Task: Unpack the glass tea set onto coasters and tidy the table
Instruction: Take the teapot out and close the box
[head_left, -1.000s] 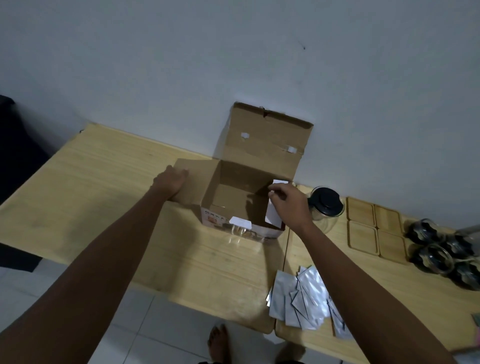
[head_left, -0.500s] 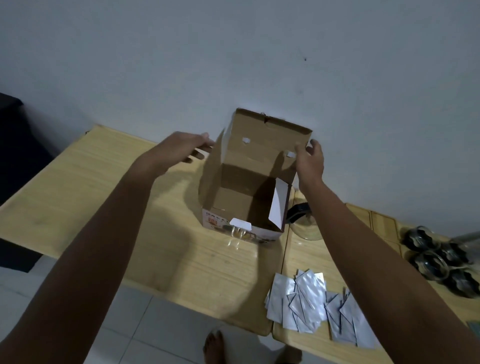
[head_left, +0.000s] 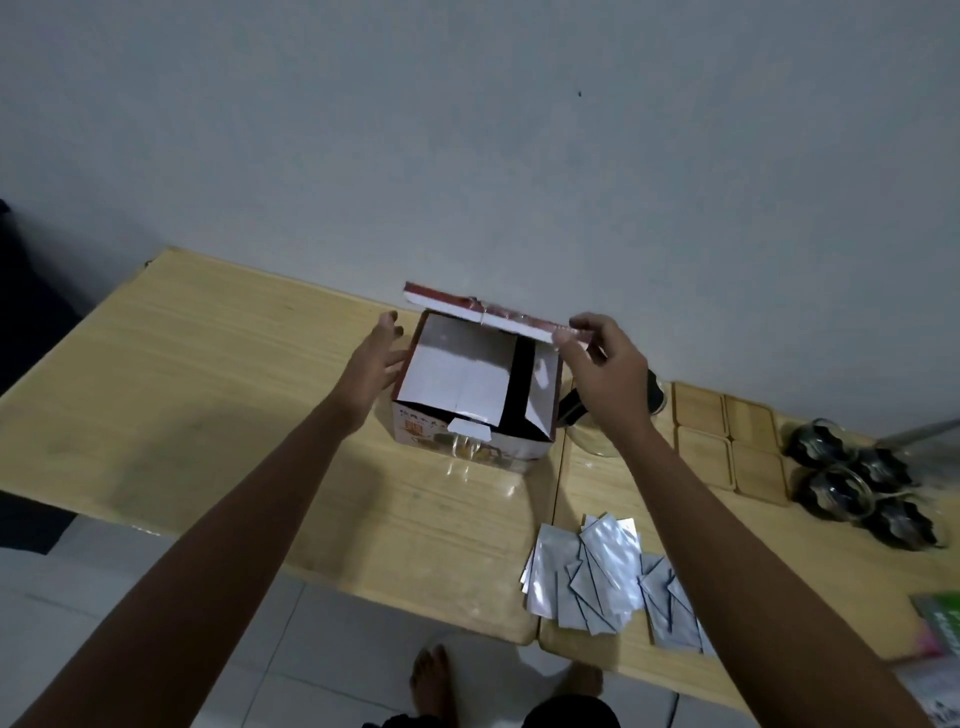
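The cardboard tea set box (head_left: 470, 441) stands on the wooden table (head_left: 208, 374) near the wall. Its two side flaps are folded inward and the top lid (head_left: 478, 312) hangs half lowered above them. My right hand (head_left: 602, 374) pinches the lid's right front edge. Against the box's left side rests my left hand (head_left: 376, 364), fingers spread and holding nothing. Behind my right hand a glass teapot (head_left: 597, 421) with a black lid is mostly hidden. Wooden coasters (head_left: 727, 436) lie to the right, and several glass cups (head_left: 857, 483) stand beyond them.
Several silver foil sachets (head_left: 608, 571) lie scattered near the front edge of the right table. A green packet (head_left: 940, 623) sits at the far right edge. A seam (head_left: 556, 499) separates the two tabletops. My bare feet show on the tiled floor below.
The box's side flaps have been folded in and the lid has swung down from upright. My left hand has dropped from the flap to the box's left side; my right hand has followed the lid.
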